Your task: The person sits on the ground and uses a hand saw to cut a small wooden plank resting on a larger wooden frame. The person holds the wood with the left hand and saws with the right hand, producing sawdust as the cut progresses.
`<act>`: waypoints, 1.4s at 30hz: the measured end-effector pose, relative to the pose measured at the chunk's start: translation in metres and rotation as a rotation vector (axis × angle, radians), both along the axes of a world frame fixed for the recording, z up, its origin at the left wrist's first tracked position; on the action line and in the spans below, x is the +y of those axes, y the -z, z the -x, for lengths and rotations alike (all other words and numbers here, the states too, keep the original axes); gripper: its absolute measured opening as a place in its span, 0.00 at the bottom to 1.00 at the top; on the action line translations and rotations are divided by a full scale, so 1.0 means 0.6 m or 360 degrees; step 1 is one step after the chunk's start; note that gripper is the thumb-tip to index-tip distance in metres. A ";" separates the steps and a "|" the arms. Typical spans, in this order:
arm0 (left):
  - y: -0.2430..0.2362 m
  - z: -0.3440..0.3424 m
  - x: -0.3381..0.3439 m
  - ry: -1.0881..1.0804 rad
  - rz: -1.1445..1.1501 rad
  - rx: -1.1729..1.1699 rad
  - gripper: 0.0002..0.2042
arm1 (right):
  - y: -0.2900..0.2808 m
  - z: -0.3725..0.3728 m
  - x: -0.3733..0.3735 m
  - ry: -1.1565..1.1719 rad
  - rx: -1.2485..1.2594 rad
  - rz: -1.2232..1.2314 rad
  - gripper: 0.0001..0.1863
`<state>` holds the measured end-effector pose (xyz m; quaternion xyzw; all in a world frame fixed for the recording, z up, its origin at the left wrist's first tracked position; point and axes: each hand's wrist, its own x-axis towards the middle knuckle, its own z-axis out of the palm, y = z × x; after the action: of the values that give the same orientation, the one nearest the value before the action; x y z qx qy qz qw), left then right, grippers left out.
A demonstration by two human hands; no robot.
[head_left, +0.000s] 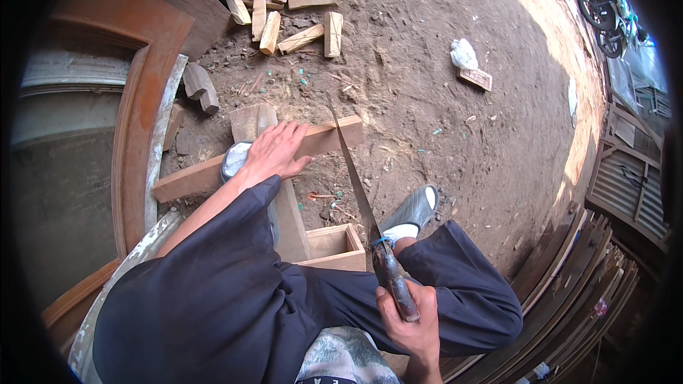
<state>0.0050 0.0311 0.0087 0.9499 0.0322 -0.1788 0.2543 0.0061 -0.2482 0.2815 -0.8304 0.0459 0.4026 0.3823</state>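
Note:
My left hand presses flat on a long wooden plank that lies across a low wooden support. My right hand grips the dark wooden handle of a handsaw. The saw's thin blade slants up to the plank and meets its upper edge near the right end. My right foot in a grey sandal rests on the dirt beside an open wooden box. Dark trousers cover both legs.
Several short offcuts lie scattered on the dirt at the top. A curved wooden door frame stands at the left. Stacked boards line the lower right. A small block with a white rag lies further out. A motorbike stands top right.

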 end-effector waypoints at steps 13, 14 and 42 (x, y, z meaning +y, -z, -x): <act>-0.006 -0.006 0.002 0.0048 0.0020 0.0046 0.32 | 0.020 0.035 -0.012 -0.0001 -0.0082 -0.0012 0.13; -0.009 -0.008 0.001 0.0048 0.0023 0.0104 0.32 | 0.018 0.034 -0.018 -0.0010 -0.0088 0.0010 0.13; 0.012 0.001 0.005 0.0081 0.0040 -0.0056 0.34 | 0.042 0.054 -0.039 0.0105 -0.0199 -0.0068 0.12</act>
<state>0.0042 0.0343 0.0013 0.9501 0.0014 -0.1689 0.2621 -0.0260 -0.2714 0.2564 -0.8437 0.0405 0.3379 0.4152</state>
